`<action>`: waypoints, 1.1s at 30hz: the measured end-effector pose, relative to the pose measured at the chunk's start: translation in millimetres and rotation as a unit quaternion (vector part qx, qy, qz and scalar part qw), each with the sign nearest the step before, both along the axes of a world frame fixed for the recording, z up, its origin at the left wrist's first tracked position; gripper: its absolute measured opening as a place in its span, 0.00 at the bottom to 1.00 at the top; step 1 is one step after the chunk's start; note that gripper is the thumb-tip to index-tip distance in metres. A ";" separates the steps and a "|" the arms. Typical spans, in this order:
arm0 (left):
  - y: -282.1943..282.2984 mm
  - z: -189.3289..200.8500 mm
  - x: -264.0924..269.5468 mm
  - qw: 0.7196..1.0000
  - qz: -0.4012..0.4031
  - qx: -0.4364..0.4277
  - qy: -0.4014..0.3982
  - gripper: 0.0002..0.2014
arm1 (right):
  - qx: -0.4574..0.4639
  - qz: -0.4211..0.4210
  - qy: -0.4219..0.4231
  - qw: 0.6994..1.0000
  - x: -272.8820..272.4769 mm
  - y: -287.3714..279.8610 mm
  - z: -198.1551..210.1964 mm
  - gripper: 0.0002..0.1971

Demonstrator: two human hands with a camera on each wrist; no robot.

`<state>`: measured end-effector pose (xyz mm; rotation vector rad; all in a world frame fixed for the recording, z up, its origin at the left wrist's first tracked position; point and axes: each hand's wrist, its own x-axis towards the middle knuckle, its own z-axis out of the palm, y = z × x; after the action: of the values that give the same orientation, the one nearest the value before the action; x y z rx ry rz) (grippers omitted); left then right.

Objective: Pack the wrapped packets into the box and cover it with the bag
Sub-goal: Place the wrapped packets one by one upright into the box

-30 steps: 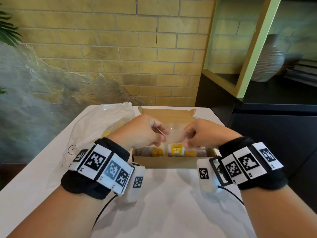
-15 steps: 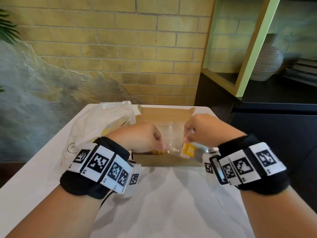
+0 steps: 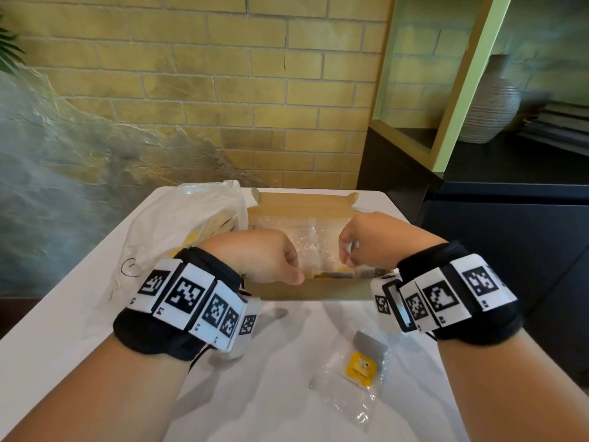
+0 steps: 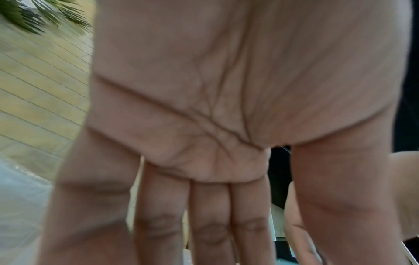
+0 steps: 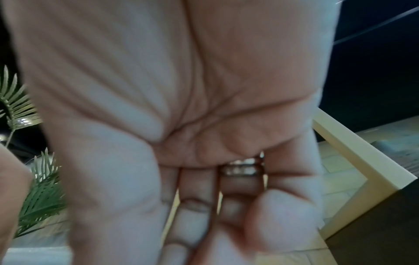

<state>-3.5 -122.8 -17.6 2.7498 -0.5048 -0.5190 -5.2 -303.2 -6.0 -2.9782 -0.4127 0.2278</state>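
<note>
from the head view, my left hand and right hand hovered over the open cardboard box at the far end of the white table, both fists turned knuckles-up with the fingers curled in. between them hung a clear plastic bag, crinkled and see-through, stretched across the box mouth; the fingertips of each hand seemed to pinch an edge of it, though the film was too clear for me to trace where the grip sat. inside the box, under the film, i could make out yellow and grey bits of wrapped packets along the near wall. one loose packet lay on the table in front of the box, below my right wrist, in clear wrap with a yellow label and a grey piece; its print was too small to read. a white carrier bag slumped just left of the box, touching its side, with a round black mark on it. the wristbands carried black-and-white coded tags, and small codes like "l4" and "r2" showed at their edges. from the left wrist view, blurred, my left hand showed palm and fingers running down nearly straight and close together, with the fingertips out of frame, so i could not tell the grip there. from the right wrist view, also blurred, my right hand had the fingers folded into the palm, a ring on one finger, and the thumb pressed against the fingertips.
</note>
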 end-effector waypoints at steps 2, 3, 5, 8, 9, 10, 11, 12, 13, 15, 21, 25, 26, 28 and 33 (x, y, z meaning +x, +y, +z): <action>0.9 0.7 -0.1 1.000 0.002 0.005 0.002 0.13 | 0.001 -0.009 -0.030 1.000 -0.2 -3.4 3.3 0.07; 1.7 1.2 0.0 1.000 0.006 0.010 0.002 0.13 | -0.001 -0.018 -0.049 0.999 -0.1 -6.5 5.2 0.07; 3.8 2.2 0.1 1.000 0.011 0.022 0.003 0.14 | -0.014 -0.031 -0.070 0.997 -0.1 -12.6 7.1 0.07; 4.1 3.0 -0.4 0.999 0.014 0.038 0.000 0.16 | -0.061 -0.029 -0.047 0.997 -1.6 -12.2 -0.2 0.09; 3.5 3.1 -0.5 0.999 0.015 0.044 -0.002 0.16 | -0.079 -0.024 -0.041 0.996 -2.4 -11.3 -4.4 0.10; 2.7 3.4 -0.8 0.999 0.017 0.048 -0.003 0.16 | -0.086 -0.021 -0.046 0.995 -3.6 -11.4 -7.3 0.11; 2.1 4.0 -0.9 0.998 0.019 0.053 -0.004 0.15 | -0.075 -0.016 -0.060 0.995 -5.2 -11.9 -7.3 0.13; 1.7 4.8 -1.2 0.998 0.021 0.057 -0.003 0.16 | -0.051 -0.005 -0.079 0.996 -8.2 -11.9 -5.1 0.15; 1.4 5.4 -2.1 0.998 0.021 0.063 -0.001 0.17 | -0.023 0.016 -0.088 0.996 -13.2 -11.1 -1.7 0.16; 0.4 6.0 -3.1 0.997 0.017 0.079 0.004 0.19 | 0.004 0.082 -0.047 0.996 -25.4 -7.0 4.6 0.16; -2.3 8.6 -8.4 0.996 0.009 0.084 0.003 0.23 | -0.098 0.159 0.178 0.966 -50.1 10.7 -11.0 0.28; -2.0 10.7 -12.7 0.999 0.008 0.053 0.007 0.23 | -0.157 0.166 0.172 0.958 -51.3 13.9 -21.4 0.33; -1.9 10.9 -12.8 0.999 0.007 0.053 0.010 0.22 | -0.156 0.160 0.176 0.959 -51.6 13.2 -22.8 0.33; -1.6 11.1 -13.3 0.998 0.003 0.056 0.015 0.21 | -0.159 0.145 0.179 0.960 -51.9 12.2 -23.8 0.32; 0.7 8.9 -9.6 0.998 0.000 0.056 0.017 0.20 | -0.170 0.154 0.136 0.964 -44.4 4.7 -26.4 0.13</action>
<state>-13.1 -122.1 -8.8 2.8422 -0.4811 -0.6111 -49.6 -298.5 -32.4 -3.1212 -0.8804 0.8058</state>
